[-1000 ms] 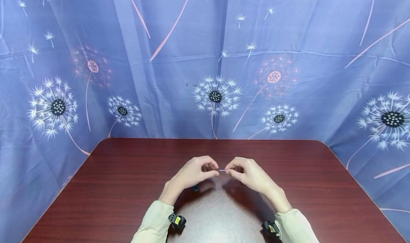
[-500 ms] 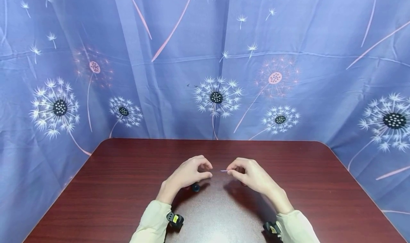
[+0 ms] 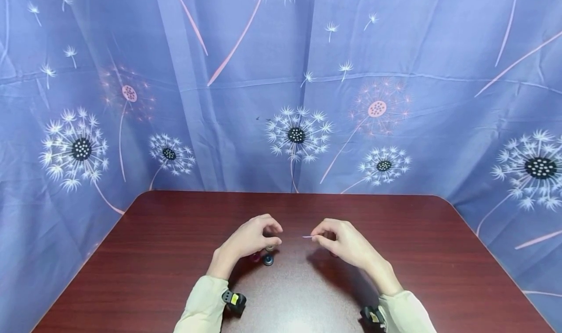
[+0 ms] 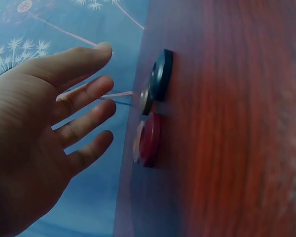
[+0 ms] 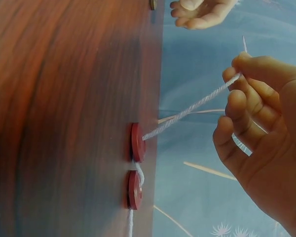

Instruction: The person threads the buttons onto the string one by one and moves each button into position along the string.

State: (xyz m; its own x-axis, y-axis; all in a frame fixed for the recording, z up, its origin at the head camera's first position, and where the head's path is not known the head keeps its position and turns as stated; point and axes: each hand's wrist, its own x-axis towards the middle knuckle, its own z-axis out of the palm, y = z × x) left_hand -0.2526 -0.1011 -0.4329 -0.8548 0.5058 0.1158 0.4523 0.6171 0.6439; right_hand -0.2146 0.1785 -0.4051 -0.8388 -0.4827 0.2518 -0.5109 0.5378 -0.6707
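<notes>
My right hand (image 3: 347, 240) pinches a thin whitish cord (image 5: 192, 107) between thumb and forefinger, and a short end sticks out past the fingertips. In the right wrist view the cord slants down to a red button (image 5: 137, 142), then runs on to a second red button (image 5: 134, 190); both stand on the table below the hand. My left hand (image 3: 248, 238) is empty, its fingers apart and loosely bent. Below it on the table are a dark blue button (image 4: 163, 75), a dark red button (image 4: 151, 139), an olive button (image 4: 146, 101) and a pale one (image 4: 136, 144) partly hidden.
A dark reddish wooden table (image 3: 175, 216) reaches back to a blue curtain (image 3: 237, 128) printed with dandelions. Each wrist wears a black camera, such as the left wrist camera (image 3: 234, 301). Glare lies on the table's near middle.
The left hand has let go of the cord's end and moved left, uncovering the buttons below it. The right hand stays nearly in place with the cord.
</notes>
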